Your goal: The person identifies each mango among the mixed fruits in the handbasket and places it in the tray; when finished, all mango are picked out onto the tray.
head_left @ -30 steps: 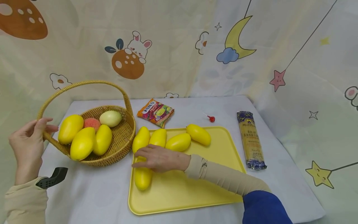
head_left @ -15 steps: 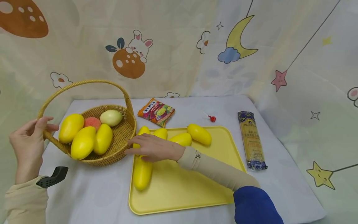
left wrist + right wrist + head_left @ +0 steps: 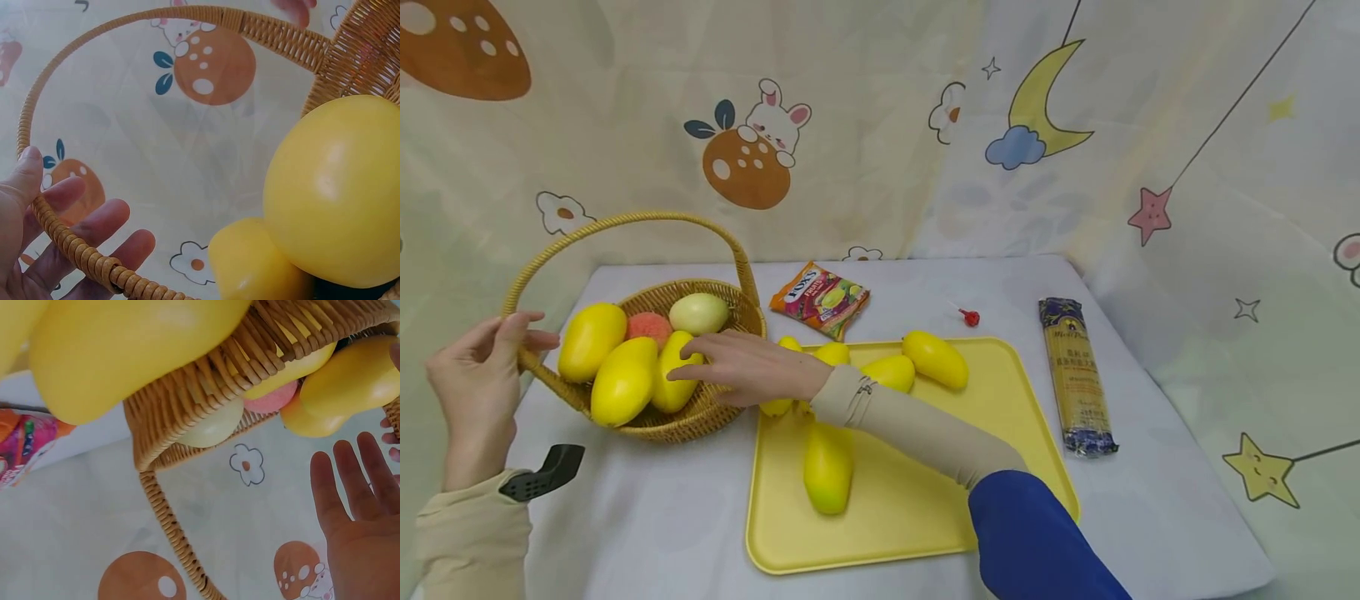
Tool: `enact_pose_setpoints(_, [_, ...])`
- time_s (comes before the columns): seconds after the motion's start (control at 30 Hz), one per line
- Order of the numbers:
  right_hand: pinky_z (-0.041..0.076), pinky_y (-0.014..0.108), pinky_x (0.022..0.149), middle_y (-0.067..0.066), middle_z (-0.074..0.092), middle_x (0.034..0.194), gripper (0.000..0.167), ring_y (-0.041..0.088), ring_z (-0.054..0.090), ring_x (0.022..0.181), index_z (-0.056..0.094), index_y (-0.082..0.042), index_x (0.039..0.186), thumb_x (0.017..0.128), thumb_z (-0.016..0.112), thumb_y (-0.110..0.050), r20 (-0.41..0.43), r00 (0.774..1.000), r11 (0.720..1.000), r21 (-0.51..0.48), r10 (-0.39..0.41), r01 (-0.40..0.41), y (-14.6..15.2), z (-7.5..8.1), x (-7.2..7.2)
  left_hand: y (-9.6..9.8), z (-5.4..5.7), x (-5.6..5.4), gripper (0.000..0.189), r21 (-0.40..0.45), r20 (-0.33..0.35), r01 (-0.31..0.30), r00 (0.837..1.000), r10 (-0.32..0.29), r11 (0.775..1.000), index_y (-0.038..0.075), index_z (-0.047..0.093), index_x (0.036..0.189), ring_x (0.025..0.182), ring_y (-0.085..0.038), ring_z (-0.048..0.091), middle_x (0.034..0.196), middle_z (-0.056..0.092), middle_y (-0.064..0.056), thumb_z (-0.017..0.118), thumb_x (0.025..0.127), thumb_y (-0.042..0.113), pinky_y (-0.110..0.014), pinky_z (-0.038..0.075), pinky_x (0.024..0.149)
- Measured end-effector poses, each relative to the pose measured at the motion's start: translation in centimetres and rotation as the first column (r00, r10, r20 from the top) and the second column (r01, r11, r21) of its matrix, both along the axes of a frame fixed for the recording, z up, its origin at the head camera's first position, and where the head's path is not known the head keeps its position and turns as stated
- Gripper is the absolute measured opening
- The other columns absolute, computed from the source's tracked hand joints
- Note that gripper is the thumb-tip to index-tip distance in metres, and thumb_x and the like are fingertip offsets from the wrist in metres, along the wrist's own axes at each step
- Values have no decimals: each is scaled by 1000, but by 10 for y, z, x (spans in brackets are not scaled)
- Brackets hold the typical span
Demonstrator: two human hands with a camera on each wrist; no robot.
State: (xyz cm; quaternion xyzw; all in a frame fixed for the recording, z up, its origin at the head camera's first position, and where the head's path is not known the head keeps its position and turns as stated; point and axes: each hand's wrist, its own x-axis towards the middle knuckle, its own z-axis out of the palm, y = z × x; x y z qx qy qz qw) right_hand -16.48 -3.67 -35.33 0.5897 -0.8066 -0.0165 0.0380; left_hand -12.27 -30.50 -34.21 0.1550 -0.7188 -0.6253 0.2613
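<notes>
My left hand [image 3: 478, 375] holds the wicker basket [image 3: 688, 427] by the base of its handle [image 3: 651, 218], thumb on one side and fingers on the other. My right hand [image 3: 752, 367] is over the basket's right side, its fingers stretched out and nothing held, as the right wrist view shows too. Inside the basket are three yellow mangoes [image 3: 623, 383], a pinkish-red round fruit [image 3: 647, 327] and a pale green oval fruit [image 3: 700, 314]. Several more mangoes lie on the yellow tray [image 3: 895, 500]; one mango [image 3: 829, 475] lies nearer the front, others partly hidden behind my right arm.
Behind the tray lies a candy bag [image 3: 822, 300], and farther right a red lollipop [image 3: 970, 317]. A pack of spaghetti [image 3: 1077, 375] lies right of the tray. A printed cloth [image 3: 880, 125] hangs behind the white-covered table [image 3: 655, 517].
My right hand has moved left and away from the tray's mangoes to above the basket. The nearest mango has shifted right on the tray. My left hand stays on the handle.
</notes>
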Motion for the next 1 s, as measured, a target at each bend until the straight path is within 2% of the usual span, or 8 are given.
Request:
enact_pose_setpoints(0.2, [32, 27, 109, 7, 35, 149, 56, 19, 37, 136, 39, -23, 146, 94, 60, -26, -11, 1000, 998, 51, -24, 24, -24, 2, -7, 0, 0, -1, 31, -4, 10, -5, 1000, 5, 1000, 4, 73, 105, 71, -6, 61, 66, 67, 9, 67, 88, 28, -7, 46, 72])
enact_pose_setpoints(0.33, [35, 27, 106, 7, 32, 150, 57, 19, 38, 134, 37, -24, 147, 94, 58, -23, -17, 999, 998, 56, -28, 29, -35, 0, -12, 0, 0, -1, 30, 35, -13, 5, 1000, -5, 999, 2, 74, 104, 70, -7, 61, 65, 68, 7, 69, 86, 26, -7, 47, 71])
enact_pose_setpoints(0.57, [29, 24, 109, 7, 29, 152, 64, 17, 31, 139, 33, -23, 149, 93, 63, -32, -12, 1000, 998, 52, -21, 21, -52, -3, -18, -1, -1, 0, 31, 38, -20, 9, 1000, -9, 999, 1, 73, 105, 71, -7, 61, 64, 68, 7, 68, 87, 26, -9, 46, 72])
enact_pose_setpoints(0.77, [25, 24, 112, 6, 29, 154, 63, 15, 28, 141, 33, -24, 149, 93, 62, -31, -3, 1000, 998, 58, -15, 15, -66, -2, -19, 0, -1, 0, 31, 16, -13, 8, 1000, -8, 1000, 2, 73, 105, 69, -7, 61, 65, 68, 7, 68, 87, 26, -8, 46, 72])
enact_pose_setpoints(1.0, [21, 25, 114, 5, 34, 150, 57, 15, 31, 139, 34, -26, 149, 95, 55, -26, -58, 998, 998, 69, 16, -12, -81, -7, -17, -1, -1, 0, 32, 4, -21, 10, 1000, -10, 1000, 1, 73, 106, 70, -7, 61, 65, 68, 7, 67, 88, 26, -8, 47, 72])
